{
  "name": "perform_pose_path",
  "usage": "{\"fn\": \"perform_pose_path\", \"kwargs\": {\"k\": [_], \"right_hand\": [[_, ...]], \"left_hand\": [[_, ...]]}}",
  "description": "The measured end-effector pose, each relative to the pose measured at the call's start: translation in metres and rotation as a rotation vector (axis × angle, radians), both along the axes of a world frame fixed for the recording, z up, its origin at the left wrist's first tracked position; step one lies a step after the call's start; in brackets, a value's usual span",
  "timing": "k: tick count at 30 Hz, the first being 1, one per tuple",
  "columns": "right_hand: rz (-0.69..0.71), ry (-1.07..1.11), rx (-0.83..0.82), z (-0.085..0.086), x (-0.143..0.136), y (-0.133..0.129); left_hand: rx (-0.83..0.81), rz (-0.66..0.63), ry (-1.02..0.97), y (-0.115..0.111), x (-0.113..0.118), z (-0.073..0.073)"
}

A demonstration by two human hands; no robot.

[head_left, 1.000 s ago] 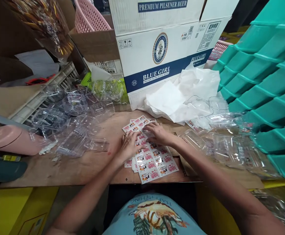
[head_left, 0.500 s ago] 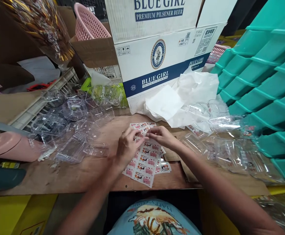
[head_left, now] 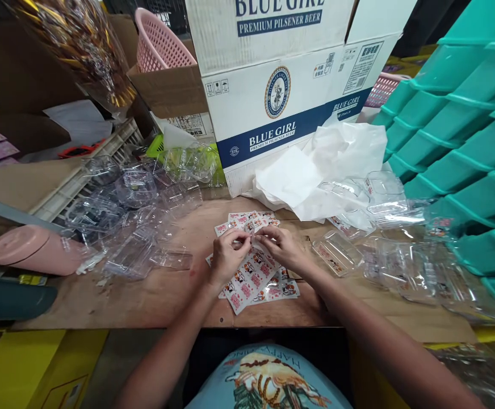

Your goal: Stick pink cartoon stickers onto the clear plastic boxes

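A: Wooden table (head_left: 166, 307), white carton (head_left: 247, 85) upper center, teal bins (head_left: 477, 153) upper right. Sheet?

B: Sheet (head_left: 254, 275) is center frame, overlapping other sheets (head_left: 290, 288).

A: Grip?

B: Left hand (head_left: 225, 255) and right hand (head_left: 288, 250) pinch its far end, fingertips together; exact bit too small to tell.

A: Done?

B: Clear tray (head_left: 336, 253), right of center, shows a printed strip. Partway, I'd judge.

A: Remaining?

B: Rows of stickers on the sheet. Clear boxes (head_left: 130, 253), left of frame, look mostly bare; can't check each.
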State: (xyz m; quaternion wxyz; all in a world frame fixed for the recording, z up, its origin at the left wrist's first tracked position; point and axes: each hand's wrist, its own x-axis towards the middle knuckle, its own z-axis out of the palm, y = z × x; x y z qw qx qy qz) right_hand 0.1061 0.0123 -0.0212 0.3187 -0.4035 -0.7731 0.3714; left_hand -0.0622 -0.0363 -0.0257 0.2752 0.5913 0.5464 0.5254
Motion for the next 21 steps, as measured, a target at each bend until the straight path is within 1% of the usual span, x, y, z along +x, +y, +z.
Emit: {"fn": "perform_pose_path", "kwargs": {"k": [2, 4, 6, 7, 9, 10, 11, 12, 13, 14, 16, 18, 19, 20, 21], "right_hand": [[-0.044, -0.022, 0.035, -0.004, 0.001, 0.0], [-0.11, -0.05, 0.086, -0.005, 0.005, 0.0], [-0.181, -0.071, 0.16, -0.001, 0.011, 0.001], [-0.207, -0.077, 0.201, 0.002, 0.014, 0.0], [-0.229, -0.059, 0.279, 0.011, 0.018, -0.003], [-0.227, -0.024, 0.293, 0.016, 0.019, -0.006], [-0.223, 0.031, 0.274, 0.021, 0.019, -0.01], [-0.214, 0.099, 0.209, 0.025, 0.019, -0.013], [-0.196, 0.178, 0.094, 0.029, 0.018, -0.016], [-0.167, 0.261, -0.067, 0.033, 0.017, -0.018], [-0.08, 0.411, -0.44, 0.037, 0.014, -0.02], [0.058, 0.526, -0.753, 0.04, 0.011, -0.019], [0.125, 0.562, -0.854, 0.04, 0.01, -0.019], [0.172, 0.585, -0.912, 0.04, 0.009, -0.019], [0.193, 0.598, -0.923, 0.04, 0.009, -0.019]], "left_hand": [[0.012, 0.04, -0.005, 0.0, -0.003, -0.003], [0.019, 0.099, -0.047, -0.002, -0.011, -0.002], [0.045, 0.141, -0.091, -0.007, -0.02, 0.003], [0.083, 0.142, -0.076, -0.01, -0.024, 0.008], [0.228, 0.107, 0.069, -0.019, -0.032, 0.019], [0.323, 0.079, 0.178, -0.024, -0.034, 0.024], [0.412, 0.052, 0.281, -0.029, -0.036, 0.029], [0.488, 0.024, 0.363, -0.033, -0.038, 0.034], [0.542, -0.005, 0.424, -0.036, -0.038, 0.037], [0.578, -0.039, 0.463, -0.04, -0.039, 0.039], [0.607, -0.117, 0.508, -0.045, -0.039, 0.042], [0.614, -0.18, 0.532, -0.049, -0.037, 0.044], [0.614, -0.205, 0.542, -0.051, -0.036, 0.045], [0.612, -0.223, 0.553, -0.054, -0.035, 0.047], [0.608, -0.236, 0.572, -0.057, -0.034, 0.049]]}}
